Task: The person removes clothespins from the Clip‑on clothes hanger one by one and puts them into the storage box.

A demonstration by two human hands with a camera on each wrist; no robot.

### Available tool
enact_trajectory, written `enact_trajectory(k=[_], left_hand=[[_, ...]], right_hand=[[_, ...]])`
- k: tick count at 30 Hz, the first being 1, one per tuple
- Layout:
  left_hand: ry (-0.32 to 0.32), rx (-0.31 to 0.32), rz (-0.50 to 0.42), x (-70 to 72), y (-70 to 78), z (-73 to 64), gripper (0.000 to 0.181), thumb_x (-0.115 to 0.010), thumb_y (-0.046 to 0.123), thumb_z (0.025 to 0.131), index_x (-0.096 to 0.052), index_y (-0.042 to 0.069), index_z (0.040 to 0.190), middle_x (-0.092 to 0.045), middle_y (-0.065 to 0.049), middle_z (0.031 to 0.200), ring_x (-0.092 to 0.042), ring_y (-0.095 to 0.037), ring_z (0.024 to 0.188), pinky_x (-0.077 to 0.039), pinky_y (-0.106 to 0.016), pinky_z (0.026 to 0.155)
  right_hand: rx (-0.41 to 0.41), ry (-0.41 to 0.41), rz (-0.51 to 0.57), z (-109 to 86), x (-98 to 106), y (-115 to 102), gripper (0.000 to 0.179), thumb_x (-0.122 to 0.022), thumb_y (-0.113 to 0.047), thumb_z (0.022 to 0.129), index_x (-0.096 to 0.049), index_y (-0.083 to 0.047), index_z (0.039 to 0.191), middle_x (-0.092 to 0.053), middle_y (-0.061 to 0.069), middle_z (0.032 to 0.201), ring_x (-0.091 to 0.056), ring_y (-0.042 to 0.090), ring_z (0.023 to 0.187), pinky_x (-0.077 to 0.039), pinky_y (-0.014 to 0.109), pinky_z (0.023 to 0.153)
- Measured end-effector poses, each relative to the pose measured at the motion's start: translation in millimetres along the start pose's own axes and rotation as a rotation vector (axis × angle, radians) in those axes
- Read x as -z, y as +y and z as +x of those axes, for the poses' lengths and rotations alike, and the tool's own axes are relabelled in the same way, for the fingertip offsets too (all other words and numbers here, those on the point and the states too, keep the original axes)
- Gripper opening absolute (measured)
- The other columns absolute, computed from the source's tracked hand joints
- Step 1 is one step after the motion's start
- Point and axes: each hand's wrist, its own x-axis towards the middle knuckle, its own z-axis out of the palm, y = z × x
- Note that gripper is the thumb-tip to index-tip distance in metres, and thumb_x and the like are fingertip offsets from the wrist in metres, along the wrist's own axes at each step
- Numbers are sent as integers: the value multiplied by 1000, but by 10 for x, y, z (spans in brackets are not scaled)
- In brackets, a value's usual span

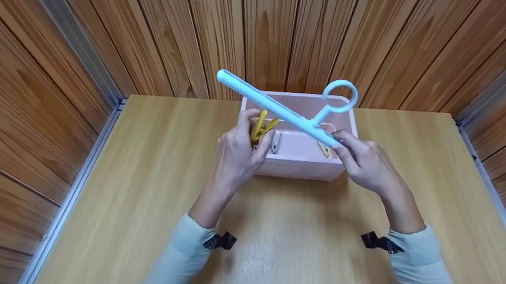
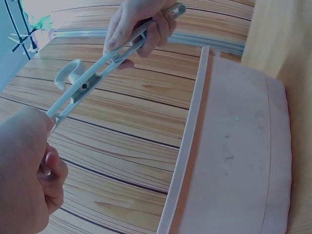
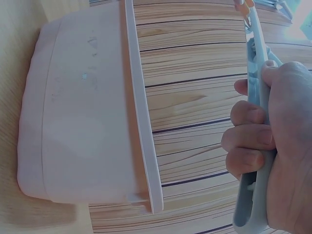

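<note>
A light blue clothes hanger (image 1: 267, 102) is held up over a pale pink bin (image 1: 300, 169), its round hook (image 1: 356, 96) pointing up and to the right. My right hand (image 1: 369, 165) grips one arm of it; the right wrist view shows the fingers curled round the bar (image 3: 261, 190). Between thumb and fingers, my left hand (image 1: 238, 152) pinches a yellow clothespin (image 1: 258, 130), its two handles sticking up. This clothespin is close to the hanger's underside in the head view. My left fingers partly hide its lower part.
Inside the bin lie a grey clothespin (image 1: 275, 143) and a cream clothespin (image 1: 324, 149). The bin stands on a wooden table (image 1: 159, 174) near its back edge, close to a wood-panelled wall (image 1: 270, 34). Metal rails (image 1: 84, 156) line the sides.
</note>
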Motion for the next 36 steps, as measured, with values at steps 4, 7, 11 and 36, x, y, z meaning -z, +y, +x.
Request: enact_trajectory(k=[4, 7, 11, 36], left_hand=[[3, -2, 31, 0, -14, 1, 40, -74, 24, 110, -58, 2, 138, -77, -15, 94, -71, -25, 69, -59, -32, 65], [-9, 5, 48, -13, -14, 7, 39, -71, 22, 111, -59, -1, 139, -79, -16, 100, -71, -26, 70, -60, -35, 65], [-38, -2, 56, -51, -6, 23, 41, -65, 19, 114, -55, -5, 145, -79, -20, 106, -70, -27, 70, -59, -34, 65], [-104, -82, 37, 54, 57, 130, 36, -59, 20, 117, -60, -10, 137, -64, -16, 76, -57, -26, 55, -32, -19, 56]], right_hand=[[4, 1, -2, -1, -4, 2, 18, -65, -1, 109, -70, 2, 126, -50, -2, 71, -36, 1, 56, -32, 21, 51], [7, 2, 8, -10, -17, 6, 19, -65, -1, 109, -70, 3, 127, -52, -2, 71, -37, 1, 56, -33, 21, 51], [14, 11, 34, -29, -39, 7, 21, -64, 0, 109, -70, 5, 128, -52, -2, 71, -38, 0, 57, -33, 20, 51], [91, -28, 129, -6, 27, -9, 20, -59, 7, 106, -68, 2, 122, -51, -3, 71, -37, -3, 58, -31, 19, 49]])
